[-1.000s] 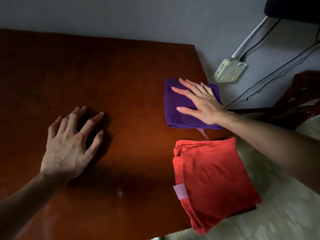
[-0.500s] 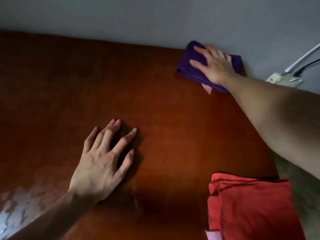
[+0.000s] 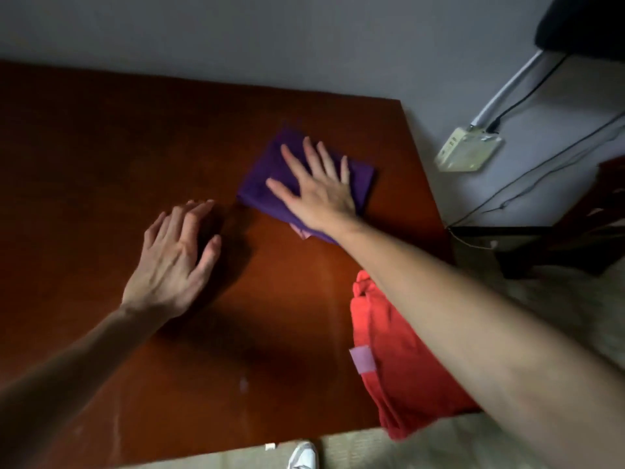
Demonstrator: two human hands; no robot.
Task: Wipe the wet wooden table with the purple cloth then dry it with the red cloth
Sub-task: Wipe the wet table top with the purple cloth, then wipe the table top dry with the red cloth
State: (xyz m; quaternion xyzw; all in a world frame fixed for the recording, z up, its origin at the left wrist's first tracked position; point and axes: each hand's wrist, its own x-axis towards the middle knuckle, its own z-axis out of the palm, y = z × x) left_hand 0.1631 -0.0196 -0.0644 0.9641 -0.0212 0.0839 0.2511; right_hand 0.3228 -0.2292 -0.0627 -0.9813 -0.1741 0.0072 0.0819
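Observation:
The reddish-brown wooden table (image 3: 101, 164) fills the left and middle of the view. A folded purple cloth (image 3: 267, 174) lies on it right of centre. My right hand (image 3: 314, 187) presses flat on the cloth with fingers spread and straight. My left hand (image 3: 176, 262) rests flat on the bare wood to the left of the cloth, fingers straight. A folded red cloth (image 3: 399, 374) with a pink tag sits at the table's near right corner, partly under my right forearm and hanging over the edge.
A grey wall runs behind the table. A white power strip (image 3: 468, 152) with cables hangs on the wall to the right. A dark wooden chair (image 3: 581, 238) stands at the right. A white shoe (image 3: 302, 456) shows below the table's front edge.
My right hand has slid the purple cloth from the far right corner back toward the middle of the table. My left hand stays flat on the wood.

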